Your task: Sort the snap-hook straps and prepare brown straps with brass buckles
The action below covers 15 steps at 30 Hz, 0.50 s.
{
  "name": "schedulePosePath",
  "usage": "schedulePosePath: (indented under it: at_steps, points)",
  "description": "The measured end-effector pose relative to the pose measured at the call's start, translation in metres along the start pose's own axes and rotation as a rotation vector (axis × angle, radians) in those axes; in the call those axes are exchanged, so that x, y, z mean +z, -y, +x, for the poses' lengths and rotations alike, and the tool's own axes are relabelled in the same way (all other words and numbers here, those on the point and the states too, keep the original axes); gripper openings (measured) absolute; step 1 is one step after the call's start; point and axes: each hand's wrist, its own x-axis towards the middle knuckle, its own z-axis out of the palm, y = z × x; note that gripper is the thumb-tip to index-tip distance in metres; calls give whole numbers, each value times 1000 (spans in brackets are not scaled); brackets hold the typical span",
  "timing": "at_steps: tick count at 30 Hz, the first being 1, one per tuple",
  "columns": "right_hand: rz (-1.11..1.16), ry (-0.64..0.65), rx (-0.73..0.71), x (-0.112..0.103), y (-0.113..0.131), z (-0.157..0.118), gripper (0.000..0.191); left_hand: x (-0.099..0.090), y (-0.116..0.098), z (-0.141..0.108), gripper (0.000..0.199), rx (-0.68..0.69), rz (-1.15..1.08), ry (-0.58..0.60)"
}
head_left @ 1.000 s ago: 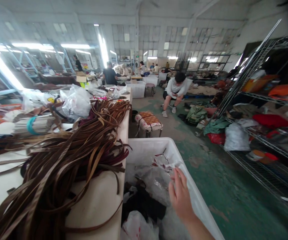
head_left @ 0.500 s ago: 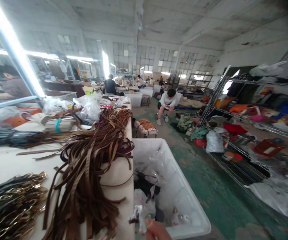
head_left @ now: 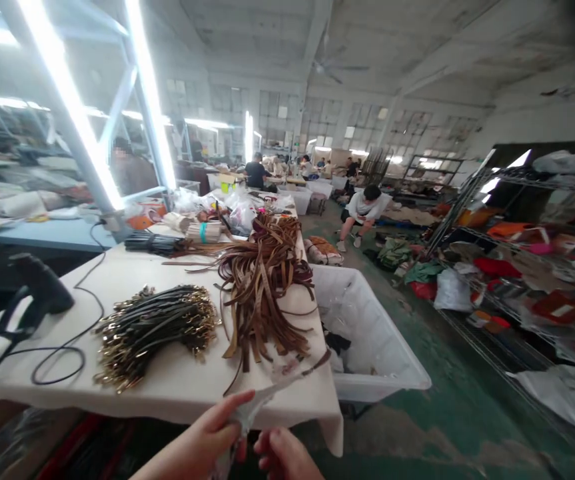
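At the table's front edge, my left hand (head_left: 217,430) is closed around a crumpled clear plastic bag (head_left: 257,408), index finger stretched along it. The bag's far end trails over the table towards a dark brown strip (head_left: 318,363); whether the two are joined I cannot tell. Close beside it, my right hand (head_left: 287,457) has its fingers curled in; anything inside them is hidden. Beyond my hands lies a loose heap of brown leather straps (head_left: 262,293). Left of that is a bundle of black straps with gold clasps (head_left: 160,327).
A heat gun (head_left: 42,293) with its cord lies on the white table (head_left: 132,273) at left. Against the right edge stands a white plastic bin (head_left: 387,340) with bags inside. Wire shelves (head_left: 487,333) line the right, and a person (head_left: 364,207) in white sits ahead.
The view has swung left and back, showing more table and the heat gun. My left hand has come into view, and the plastic has moved from over the bin to the table's front edge.
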Motion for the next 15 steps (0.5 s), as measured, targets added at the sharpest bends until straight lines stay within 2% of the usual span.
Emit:
schedulePosePath:
  at_steps: [2, 4, 6, 8, 9, 11, 13, 15]
  points:
    - [462, -49, 281, -1, -11, 15, 49, -4, 26, -17, 56, -9, 259, -2]
    - [740, -181, 400, -4, -16, 28, 38, -7, 54, -26, 61, -48, 486, 50]
    - [765, -319, 365, -6, -11, 37, 23, -12, 77, -28, 61, -117, 634, 85]
    - [643, -316, 257, -10, 5, 41, 19, -14, 85, -23, 58, -139, 661, 59]
    - [554, -249, 175, -12, 18, 43, 20, -13, 81, -17, 60, -110, 637, 32]
    - [328, -94, 88, -18, 53, 44, 22, -10, 57, 1, 75, 54, 548, -39]
    - [111, 44, 36, -25, 97, 47, 24, -3, 18, 24, 84, 277, 446, -153]
    - [-15, 202, -18, -32, 145, 49, 24, 4, -29, 44, 93, 430, 281, -180]
